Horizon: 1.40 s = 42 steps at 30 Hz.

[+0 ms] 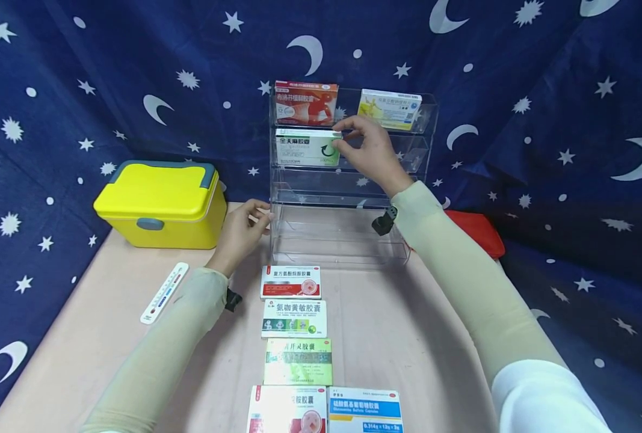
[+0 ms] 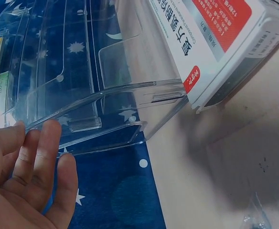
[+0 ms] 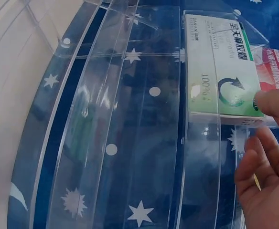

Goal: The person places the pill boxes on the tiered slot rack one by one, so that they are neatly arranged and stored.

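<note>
Pinching the right end of the white-and-green 全天麻胶囊 capsule box (image 1: 301, 148) with the right hand (image 1: 372, 147); gripping the left side edge of the clear display rack (image 1: 342, 196) with the left hand (image 1: 243, 230). Of the capsule box: sits at the left end of the rack's second level from the top, directly left of the nearer right hand, above the left. Runs lengthwise along that level's front edge, long axis horizontal, printed front turned outward, with lettering upright.
</note>
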Tool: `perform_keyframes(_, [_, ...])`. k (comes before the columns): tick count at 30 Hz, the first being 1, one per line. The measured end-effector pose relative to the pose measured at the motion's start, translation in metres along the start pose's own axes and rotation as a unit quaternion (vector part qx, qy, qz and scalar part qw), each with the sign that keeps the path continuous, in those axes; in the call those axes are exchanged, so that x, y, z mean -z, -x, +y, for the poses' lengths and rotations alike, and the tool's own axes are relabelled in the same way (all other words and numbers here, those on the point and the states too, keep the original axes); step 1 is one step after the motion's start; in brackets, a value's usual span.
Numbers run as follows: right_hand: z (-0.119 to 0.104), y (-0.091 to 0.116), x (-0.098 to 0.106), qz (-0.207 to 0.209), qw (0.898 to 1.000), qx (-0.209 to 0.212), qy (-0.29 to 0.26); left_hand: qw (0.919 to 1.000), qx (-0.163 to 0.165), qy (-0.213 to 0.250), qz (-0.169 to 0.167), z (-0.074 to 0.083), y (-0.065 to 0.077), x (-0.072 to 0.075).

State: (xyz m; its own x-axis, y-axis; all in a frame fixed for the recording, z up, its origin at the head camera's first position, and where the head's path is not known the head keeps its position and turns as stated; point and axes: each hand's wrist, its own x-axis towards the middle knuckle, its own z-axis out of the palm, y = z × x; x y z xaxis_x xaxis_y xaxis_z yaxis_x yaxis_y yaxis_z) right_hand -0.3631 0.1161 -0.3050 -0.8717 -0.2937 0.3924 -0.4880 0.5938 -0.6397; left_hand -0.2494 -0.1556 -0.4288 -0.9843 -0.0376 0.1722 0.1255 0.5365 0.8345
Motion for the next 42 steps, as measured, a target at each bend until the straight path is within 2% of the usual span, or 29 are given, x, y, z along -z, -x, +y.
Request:
perform_keyframes(4, [0.002,0.018,0.005,0.019,1.000,0.015,-0.008,1.0000,0.006,-0.002,-0.002,0.001,0.001,0.000])
perform_keyframes(7, [0.006,0.043,0.011,0.007,0.999,0.028,-0.039,1.0000,0.006,-0.001,-0.001,0.001,0.000,-0.001])
perform_keyframes(11, [0.018,0.095,0.015,-0.032,0.997,0.029,-0.065,1.0000,0.005,-0.002,0.000,0.001,0.001,0.000])
perform_keyframes(15, [0.035,0.165,0.014,-0.087,0.993,0.000,-0.076,1.0000,0.000,0.006,0.003,0.002,0.001,0.000])
perform_keyframes(18, [0.049,0.219,0.010,-0.130,0.987,-0.039,-0.084,0.9999,-0.001,0.014,0.006,0.001,0.003,0.000])
perform_keyframes(22, [0.060,0.286,0.004,-0.182,0.970,-0.135,-0.090,0.9998,-0.005,0.016,0.005,-0.001,0.003,0.001])
perform_keyframes(25, [0.061,0.326,0.001,-0.203,0.953,-0.206,-0.088,0.9998,-0.012,0.018,0.005,-0.001,0.002,0.000])
perform_keyframes(28, [0.060,0.357,-0.002,-0.213,0.944,-0.242,-0.074,0.9998,-0.009,0.015,0.006,0.000,0.001,-0.002])
perform_keyframes(34, [0.049,0.403,-0.010,-0.235,0.934,-0.263,-0.060,1.0000,-0.002,0.003,0.008,0.000,0.003,-0.002])
perform_keyframes(38, [0.045,0.415,-0.012,-0.245,0.929,-0.273,-0.050,0.9999,-0.005,0.006,0.007,0.002,0.003,-0.002])
perform_keyframes(42, [0.043,0.417,-0.011,-0.253,0.925,-0.274,-0.068,1.0000,-0.003,0.005,0.006,0.001,0.002,-0.002])
